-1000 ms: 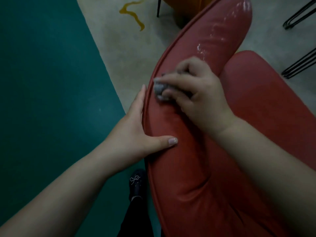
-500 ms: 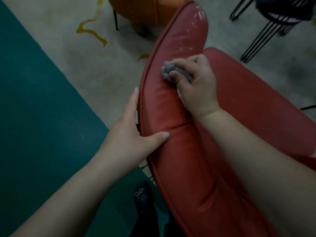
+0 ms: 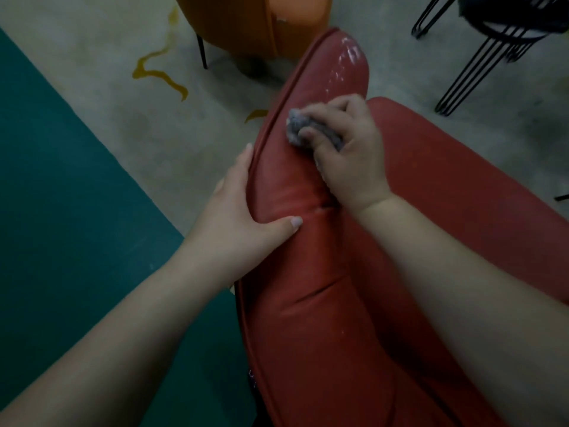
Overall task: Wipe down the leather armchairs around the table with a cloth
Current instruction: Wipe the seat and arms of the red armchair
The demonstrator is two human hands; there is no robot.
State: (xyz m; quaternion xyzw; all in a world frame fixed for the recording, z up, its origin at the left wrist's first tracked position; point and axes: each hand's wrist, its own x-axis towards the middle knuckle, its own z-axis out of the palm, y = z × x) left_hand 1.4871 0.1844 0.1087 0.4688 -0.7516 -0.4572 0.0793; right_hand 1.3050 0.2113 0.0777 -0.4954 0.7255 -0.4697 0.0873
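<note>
A red leather armchair (image 3: 308,303) fills the middle and right of the head view, its padded backrest running from the bottom up to a scuffed, whitish top end. My right hand (image 3: 348,155) grips a bunched grey cloth (image 3: 297,126) and presses it on the upper part of the backrest. My left hand (image 3: 240,217) rests against the backrest's left edge, fingers straight along the seam and thumb laid across the front of the padding. The seat cushion lies to the right of my right arm.
An orange armchair (image 3: 255,23) on thin dark legs stands at the top. Black wire legs of a table or stool (image 3: 480,53) are at the top right. The floor is grey with yellow marks (image 3: 160,72); a teal floor area (image 3: 61,211) covers the left.
My right hand has slid the cloth up the backrest, away from me, over the past second. My left hand keeps its place on the backrest's edge. The view has tilted up, showing more floor.
</note>
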